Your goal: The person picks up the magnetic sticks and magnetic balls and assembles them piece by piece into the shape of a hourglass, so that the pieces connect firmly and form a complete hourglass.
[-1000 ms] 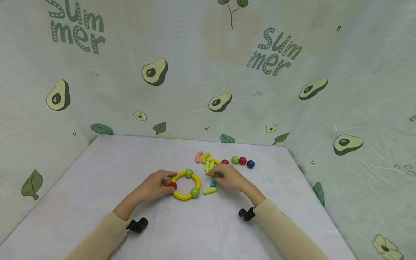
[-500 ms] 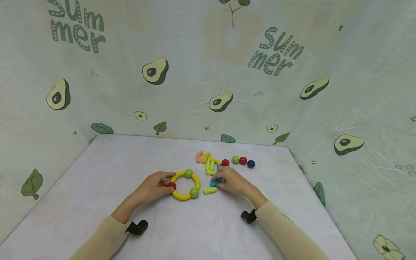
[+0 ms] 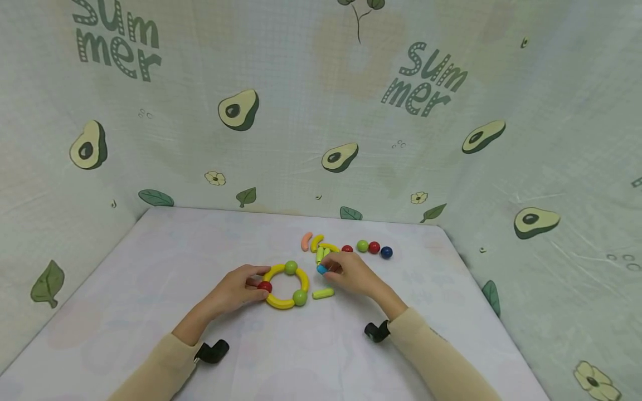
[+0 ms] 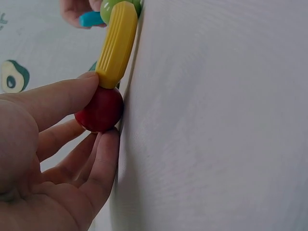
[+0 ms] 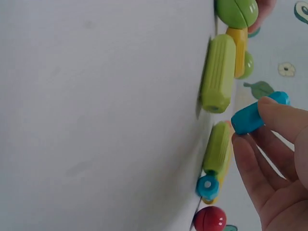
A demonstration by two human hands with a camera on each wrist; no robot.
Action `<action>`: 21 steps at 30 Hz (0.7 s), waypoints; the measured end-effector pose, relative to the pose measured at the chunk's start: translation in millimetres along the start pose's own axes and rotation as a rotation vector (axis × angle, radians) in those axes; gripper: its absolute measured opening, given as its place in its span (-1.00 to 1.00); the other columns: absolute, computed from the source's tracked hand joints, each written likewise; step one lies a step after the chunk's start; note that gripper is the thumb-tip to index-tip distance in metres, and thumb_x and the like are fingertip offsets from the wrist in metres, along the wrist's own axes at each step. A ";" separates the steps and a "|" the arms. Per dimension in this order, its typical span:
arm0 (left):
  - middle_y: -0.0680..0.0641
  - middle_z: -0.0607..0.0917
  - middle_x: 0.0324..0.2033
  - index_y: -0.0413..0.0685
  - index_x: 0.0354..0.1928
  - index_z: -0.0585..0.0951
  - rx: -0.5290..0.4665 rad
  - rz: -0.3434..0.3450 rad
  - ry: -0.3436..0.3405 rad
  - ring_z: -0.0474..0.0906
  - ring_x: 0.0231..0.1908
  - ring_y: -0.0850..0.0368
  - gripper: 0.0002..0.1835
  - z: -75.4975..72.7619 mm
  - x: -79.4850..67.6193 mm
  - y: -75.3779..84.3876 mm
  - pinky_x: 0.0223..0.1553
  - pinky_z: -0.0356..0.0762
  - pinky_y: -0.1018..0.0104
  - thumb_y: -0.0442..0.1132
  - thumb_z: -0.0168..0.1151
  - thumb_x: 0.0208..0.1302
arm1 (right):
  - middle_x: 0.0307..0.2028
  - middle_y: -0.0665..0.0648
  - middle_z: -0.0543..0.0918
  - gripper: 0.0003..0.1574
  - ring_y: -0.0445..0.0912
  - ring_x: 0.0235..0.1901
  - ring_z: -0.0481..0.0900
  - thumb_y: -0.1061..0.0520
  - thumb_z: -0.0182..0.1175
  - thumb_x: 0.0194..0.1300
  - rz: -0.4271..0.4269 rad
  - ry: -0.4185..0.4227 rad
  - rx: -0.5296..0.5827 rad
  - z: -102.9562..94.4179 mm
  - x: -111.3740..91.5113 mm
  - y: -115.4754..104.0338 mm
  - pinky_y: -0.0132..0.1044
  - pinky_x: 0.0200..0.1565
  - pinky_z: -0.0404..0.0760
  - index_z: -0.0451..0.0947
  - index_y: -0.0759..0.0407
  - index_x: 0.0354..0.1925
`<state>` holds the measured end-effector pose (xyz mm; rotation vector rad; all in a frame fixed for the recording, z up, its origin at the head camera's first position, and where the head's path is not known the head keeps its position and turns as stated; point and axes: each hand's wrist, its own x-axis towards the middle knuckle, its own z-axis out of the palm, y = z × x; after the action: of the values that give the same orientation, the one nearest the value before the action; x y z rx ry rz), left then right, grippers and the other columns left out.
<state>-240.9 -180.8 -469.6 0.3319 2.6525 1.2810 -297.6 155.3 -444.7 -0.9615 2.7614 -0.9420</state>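
A ring of curved yellow pieces (image 3: 281, 303), joined by a red ball (image 4: 101, 110) and two green balls (image 3: 300, 297), lies on the table. My left hand (image 3: 236, 288) holds the ring at the red ball, thumb on one side and fingertips on the other. Between the thumb and fingers of my right hand (image 3: 352, 274) is a short blue rod (image 5: 250, 118), held off the table to the right of the ring. Below it a light-green rod (image 3: 323, 293) lies alone. The right hand partly hides the other light-green rods (image 3: 320, 255) in the head view.
Toward the back lie a pink curved piece (image 3: 306, 241) and small yellow curved pieces (image 3: 317, 243). A row with a green ball (image 3: 363, 245), red balls (image 3: 374, 247) and a dark blue ball (image 3: 387, 252) sits further right. Another blue piece (image 5: 208, 186) shows in the right wrist view.
My right hand has taken hold of the blue rod, lifted it and carried it slightly left and back. The left hand stays at the ring's red ball.
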 end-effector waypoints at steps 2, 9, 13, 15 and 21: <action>-0.08 0.61 0.29 0.04 0.47 0.54 0.003 0.001 0.002 0.63 0.16 0.01 -0.29 0.4 -0.1 0.0 0.19 0.67 0.02 -0.11 0.56 0.31 | -0.16 -0.08 0.76 -0.75 -0.19 -0.16 0.70 0.19 0.44 0.40 0.001 0.037 0.036 3.4 5.0 -5.6 -0.29 0.01 0.73 0.70 0.07 0.02; -0.08 0.62 0.29 0.03 0.48 0.54 0.005 0.003 0.000 0.63 0.15 0.02 -0.31 0.8 -0.9 1.0 0.19 0.67 0.02 -0.11 0.53 0.33 | -0.09 -0.01 0.79 -0.69 -0.17 -0.08 0.74 0.12 0.43 0.43 0.044 0.123 0.115 16.5 25.8 -20.6 -0.32 0.05 0.72 0.65 0.10 0.08; -0.08 0.62 0.28 0.03 0.47 0.55 0.014 0.006 0.005 0.63 0.14 0.03 -0.32 0.6 -1.4 1.7 0.18 0.68 0.03 -0.11 0.53 0.34 | -0.08 0.03 0.80 -0.68 -0.13 -0.07 0.75 0.12 0.42 0.44 0.051 0.147 0.163 20.9 37.0 -26.6 -0.31 0.07 0.73 0.63 0.13 0.09; -0.08 0.62 0.28 0.02 0.47 0.55 0.016 0.009 0.007 0.63 0.13 0.03 -0.33 0.6 -1.4 1.5 0.17 0.68 0.03 -0.12 0.52 0.34 | -0.08 0.04 0.81 -0.70 -0.12 -0.07 0.75 0.12 0.41 0.45 0.053 0.153 0.174 22.3 41.2 -29.3 -0.30 0.07 0.73 0.62 0.12 0.08; -0.09 0.64 0.28 0.02 0.46 0.56 0.007 0.023 0.008 0.63 0.12 0.03 -0.34 1.2 0.4 -0.5 0.17 0.68 0.02 -0.12 0.51 0.36 | -0.08 0.07 0.81 -0.74 -0.10 -0.09 0.76 0.13 0.40 0.46 0.064 0.163 0.190 27.7 49.5 -33.2 -0.29 0.05 0.74 0.61 0.11 0.05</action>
<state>-241.0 -180.2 -470.7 0.3602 2.6680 1.2820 -312.3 91.3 -441.7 -0.7950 2.7459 -1.2983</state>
